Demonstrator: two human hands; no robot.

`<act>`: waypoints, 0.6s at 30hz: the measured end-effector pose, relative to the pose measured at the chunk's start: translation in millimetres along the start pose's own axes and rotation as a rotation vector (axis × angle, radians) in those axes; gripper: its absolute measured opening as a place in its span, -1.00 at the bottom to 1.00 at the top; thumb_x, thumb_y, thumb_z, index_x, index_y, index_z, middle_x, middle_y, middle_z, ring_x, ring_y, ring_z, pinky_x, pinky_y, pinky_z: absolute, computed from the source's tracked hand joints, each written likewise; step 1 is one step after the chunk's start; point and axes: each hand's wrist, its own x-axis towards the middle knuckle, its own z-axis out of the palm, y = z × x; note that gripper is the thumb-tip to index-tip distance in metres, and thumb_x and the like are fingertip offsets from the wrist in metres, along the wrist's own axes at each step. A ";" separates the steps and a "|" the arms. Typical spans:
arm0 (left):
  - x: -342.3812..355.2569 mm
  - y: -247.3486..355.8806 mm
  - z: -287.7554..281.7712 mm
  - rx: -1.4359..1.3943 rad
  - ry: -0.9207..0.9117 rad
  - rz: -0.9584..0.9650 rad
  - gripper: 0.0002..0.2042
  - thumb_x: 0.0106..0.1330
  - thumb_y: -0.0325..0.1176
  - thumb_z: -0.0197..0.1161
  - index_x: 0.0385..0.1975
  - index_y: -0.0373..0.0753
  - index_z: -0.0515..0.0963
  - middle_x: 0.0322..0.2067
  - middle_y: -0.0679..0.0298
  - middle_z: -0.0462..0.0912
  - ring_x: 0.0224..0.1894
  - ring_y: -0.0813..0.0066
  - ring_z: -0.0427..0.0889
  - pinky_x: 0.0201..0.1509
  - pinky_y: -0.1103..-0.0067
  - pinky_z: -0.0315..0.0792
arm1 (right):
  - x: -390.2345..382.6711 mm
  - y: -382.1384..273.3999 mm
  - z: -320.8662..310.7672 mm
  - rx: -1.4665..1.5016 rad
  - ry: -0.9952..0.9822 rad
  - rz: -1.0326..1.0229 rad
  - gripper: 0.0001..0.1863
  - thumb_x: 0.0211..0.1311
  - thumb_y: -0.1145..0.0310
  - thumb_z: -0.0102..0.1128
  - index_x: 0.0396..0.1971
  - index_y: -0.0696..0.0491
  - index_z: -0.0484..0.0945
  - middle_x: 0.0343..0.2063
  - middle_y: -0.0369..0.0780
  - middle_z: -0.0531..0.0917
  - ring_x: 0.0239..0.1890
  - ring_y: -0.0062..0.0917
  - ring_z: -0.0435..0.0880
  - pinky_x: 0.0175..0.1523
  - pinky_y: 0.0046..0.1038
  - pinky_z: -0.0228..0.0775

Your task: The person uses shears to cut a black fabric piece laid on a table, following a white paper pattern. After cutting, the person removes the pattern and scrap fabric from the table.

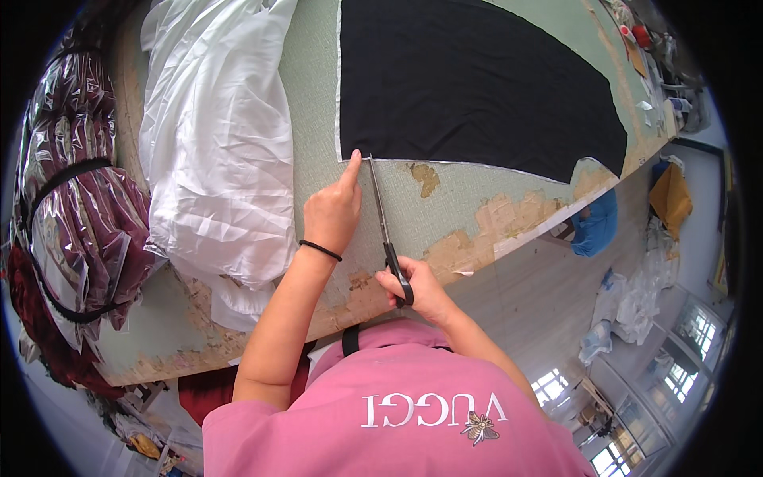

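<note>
A black cloth (477, 87) with a thin white edge lies flat on the worktable, its near-left corner in front of me. My left hand (334, 208) has its index finger stretched out onto that corner, the other fingers curled, holding nothing. In my right hand (417, 290) is a pair of scissors (381, 211) with black handles, fingers wrapped through the loops. The long blades point away from me and look closed or nearly so. Their tip meets the cloth's near edge, just right of my left fingertip.
White fabric (218, 151) lies in folds to the left. Beyond it are dark red garments in clear plastic (87, 215). The pale green worktable (314, 95) has a worn, peeling near edge. A blue stool-like object (596, 225) and plastic bags (636, 306) are off to the right.
</note>
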 end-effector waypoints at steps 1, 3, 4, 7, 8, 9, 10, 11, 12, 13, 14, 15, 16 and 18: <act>0.0 0.1 0.0 -0.002 0.003 0.002 -0.52 0.21 -0.40 0.13 0.19 -0.05 0.36 -0.69 0.11 0.55 -0.63 0.13 0.58 -0.54 0.30 0.44 | -0.2 -0.5 0.0 -0.005 0.006 -0.001 -0.77 0.18 0.25 0.25 -0.49 0.06 0.44 -0.66 -0.36 0.48 -0.64 -0.72 0.45 -0.50 -0.65 0.28; -0.1 -0.6 0.8 0.001 0.013 0.007 -0.52 0.20 -0.40 0.13 0.19 -0.05 0.36 -0.69 0.11 0.55 -0.63 0.13 0.58 -0.54 0.30 0.44 | -0.7 -1.9 0.2 0.006 0.002 0.012 -0.76 0.18 0.24 0.26 -0.49 0.06 0.44 -0.66 -0.36 0.48 -0.64 -0.71 0.45 -0.51 -0.65 0.27; -0.1 -0.9 1.2 0.002 0.018 0.009 -0.52 0.20 -0.40 0.13 0.19 -0.05 0.36 -0.69 0.11 0.55 -0.63 0.13 0.58 -0.54 0.30 0.44 | -1.0 -2.9 0.4 0.011 0.000 0.019 -0.76 0.18 0.24 0.26 -0.49 0.06 0.44 -0.66 -0.36 0.48 -0.64 -0.71 0.45 -0.51 -0.65 0.26; 0.1 -1.0 1.7 0.000 0.020 0.012 -0.52 0.20 -0.40 0.14 0.19 -0.04 0.37 -0.69 0.11 0.55 -0.62 0.13 0.58 -0.54 0.30 0.44 | -4.5 -13.0 1.4 -0.027 -0.021 0.059 -0.75 0.18 0.22 0.26 -0.49 0.05 0.44 -0.66 -0.37 0.48 -0.63 -0.72 0.46 -0.52 -0.66 0.25; 0.0 -1.0 1.7 0.003 0.019 0.009 -0.52 0.20 -0.40 0.14 0.18 -0.04 0.37 -0.68 0.12 0.56 -0.62 0.13 0.58 -0.54 0.30 0.44 | -4.7 -12.9 1.4 -0.024 -0.020 0.057 -0.75 0.18 0.22 0.26 -0.49 0.05 0.44 -0.66 -0.37 0.48 -0.63 -0.72 0.46 -0.52 -0.67 0.24; 0.0 -0.9 1.7 0.007 0.018 0.006 -0.52 0.20 -0.40 0.14 0.18 -0.04 0.37 -0.68 0.12 0.56 -0.63 0.13 0.58 -0.54 0.30 0.45 | -4.7 -12.6 1.4 -0.020 -0.019 0.056 -0.75 0.18 0.21 0.26 -0.49 0.05 0.44 -0.66 -0.37 0.49 -0.63 -0.72 0.46 -0.52 -0.67 0.24; -0.1 -1.0 1.7 0.011 0.016 0.002 -0.52 0.20 -0.40 0.14 0.18 -0.04 0.37 -0.68 0.12 0.56 -0.63 0.14 0.58 -0.54 0.30 0.45 | -4.6 -12.2 1.3 -0.016 -0.018 0.055 -0.74 0.18 0.21 0.26 -0.49 0.05 0.44 -0.66 -0.37 0.49 -0.64 -0.72 0.46 -0.53 -0.67 0.23; -0.2 -1.0 1.8 0.010 0.016 0.003 -0.52 0.20 -0.40 0.14 0.18 -0.04 0.37 -0.68 0.12 0.56 -0.62 0.14 0.58 -0.54 0.30 0.45 | -4.3 -10.8 1.5 -0.003 -0.013 0.043 -0.74 0.17 0.21 0.26 -0.49 0.05 0.44 -0.66 -0.37 0.49 -0.64 -0.73 0.46 -0.53 -0.68 0.23; -0.3 -1.0 1.7 0.010 0.016 0.003 -0.52 0.20 -0.40 0.14 0.18 -0.04 0.37 -0.68 0.12 0.56 -0.62 0.14 0.58 -0.54 0.30 0.45 | -3.9 -8.6 1.9 0.010 -0.008 0.031 -0.74 0.17 0.21 0.26 -0.49 0.05 0.44 -0.66 -0.37 0.49 -0.64 -0.73 0.45 -0.53 -0.68 0.23; -0.3 -1.0 1.6 0.010 0.016 0.004 -0.51 0.20 -0.39 0.14 0.18 -0.04 0.37 -0.68 0.12 0.56 -0.62 0.14 0.58 -0.54 0.30 0.45 | -3.3 -6.5 2.0 0.023 -0.003 0.019 -0.74 0.17 0.21 0.26 -0.49 0.05 0.44 -0.65 -0.37 0.49 -0.64 -0.73 0.45 -0.53 -0.68 0.23; -0.2 -0.8 1.3 0.010 0.015 0.004 -0.51 0.20 -0.40 0.14 0.19 -0.04 0.36 -0.68 0.12 0.56 -0.62 0.14 0.59 -0.54 0.31 0.45 | -2.3 -4.4 1.2 0.016 0.001 0.010 -0.74 0.17 0.21 0.27 -0.49 0.05 0.44 -0.65 -0.37 0.48 -0.64 -0.73 0.45 -0.53 -0.68 0.23; 0.1 -0.3 1.0 0.010 0.013 0.004 -0.51 0.20 -0.40 0.14 0.19 -0.04 0.36 -0.68 0.12 0.56 -0.62 0.14 0.59 -0.54 0.31 0.45 | -1.5 -2.4 0.2 0.010 0.004 0.002 -0.74 0.17 0.21 0.27 -0.49 0.05 0.45 -0.66 -0.37 0.48 -0.64 -0.73 0.45 -0.53 -0.68 0.23; 0.2 0.0 0.8 0.010 0.011 0.004 -0.51 0.19 -0.40 0.14 0.19 -0.04 0.36 -0.67 0.12 0.56 -0.62 0.15 0.59 -0.54 0.31 0.45 | -1.3 -1.4 -0.5 0.004 0.008 -0.007 -0.74 0.17 0.21 0.27 -0.49 0.06 0.45 -0.66 -0.37 0.48 -0.65 -0.73 0.45 -0.53 -0.68 0.23; 0.0 -0.6 1.6 0.011 0.012 0.005 -0.51 0.19 -0.40 0.14 0.19 -0.04 0.36 -0.67 0.12 0.56 -0.62 0.15 0.59 -0.54 0.31 0.45 | -1.4 -2.1 -0.8 -0.004 0.003 0.002 -0.74 0.17 0.21 0.27 -0.48 0.05 0.45 -0.65 -0.37 0.49 -0.64 -0.73 0.45 -0.53 -0.68 0.23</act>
